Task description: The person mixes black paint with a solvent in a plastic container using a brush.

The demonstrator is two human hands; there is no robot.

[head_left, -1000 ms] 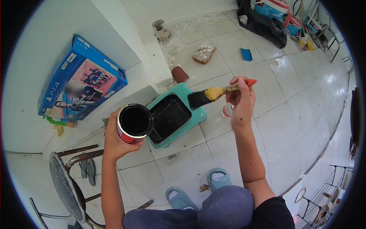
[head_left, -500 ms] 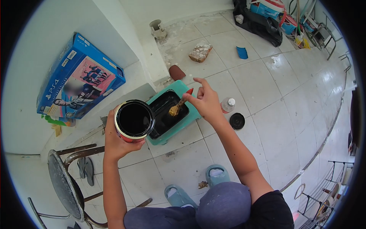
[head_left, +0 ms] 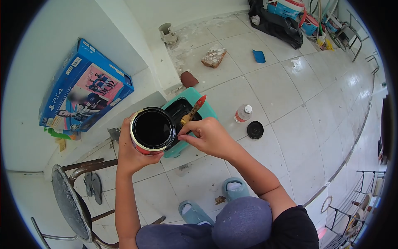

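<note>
My left hand (head_left: 132, 155) is wrapped round an open paint can (head_left: 137, 146), which is full to near the brim with glossy black paint and held above the floor. At the can's right rim, my right hand (head_left: 205, 135) has its fingers drawn together. Whether they touch the rim or hold something small cannot be made out. Just beyond that hand, a paintbrush (head_left: 194, 108) with a red-tipped handle leans in the green paint tray (head_left: 209, 108), its bristle end partly covered by my fingers. Black paint coats the tray's inside, and the can hides part of it.
Right of the tray stand a clear bottle (head_left: 243, 113) and a black lid (head_left: 255, 130). A stool (head_left: 71, 201) is at the left, near a blue PS4 box (head_left: 89, 89) on a ledge. Farther off lie a brick chunk (head_left: 214, 57) and a black bag (head_left: 275, 25).
My right hand has left the brush handle and come down and left to the can's rim, its fingers closing. The brush stays in the tray. The can has shifted slightly right.
</note>
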